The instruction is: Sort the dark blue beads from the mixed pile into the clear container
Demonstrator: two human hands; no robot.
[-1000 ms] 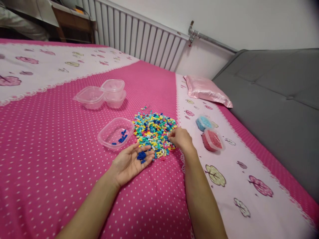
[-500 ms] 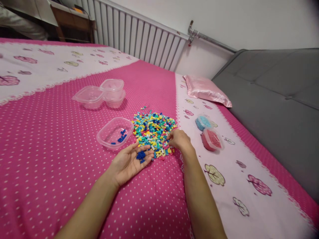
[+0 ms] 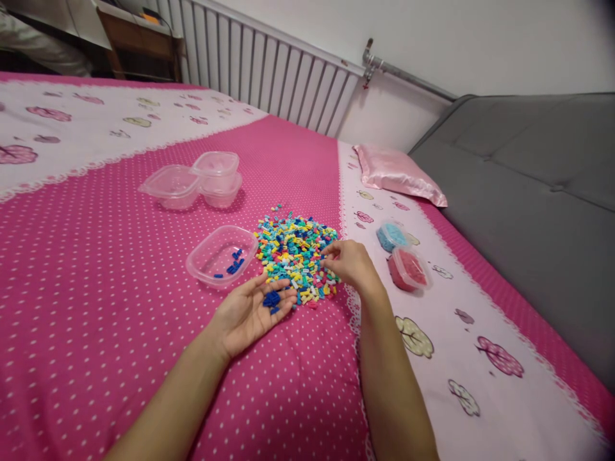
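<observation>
Fingers of the left hand (image 3: 243, 320) are lying extended, palm up, cradling blue bricks (image 3: 271, 299); those of the right hand (image 3: 354, 264) are curling nearly together, any grip impossible to tell. Compared with before, the right hand is sitting slightly higher, the mixed brick pile (image 3: 294, 256) lying at its fingertips.

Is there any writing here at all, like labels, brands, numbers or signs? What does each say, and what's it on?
None: I can read no word, label, brand, number or sign anywhere.
Open clear plastic tub and clear plastic box of red pieces: nothing readable.
Heap of small multicoloured pieces: too small to tell.
Pink-and-white bedspread: dots and tree pictures, no readable letters.
</observation>
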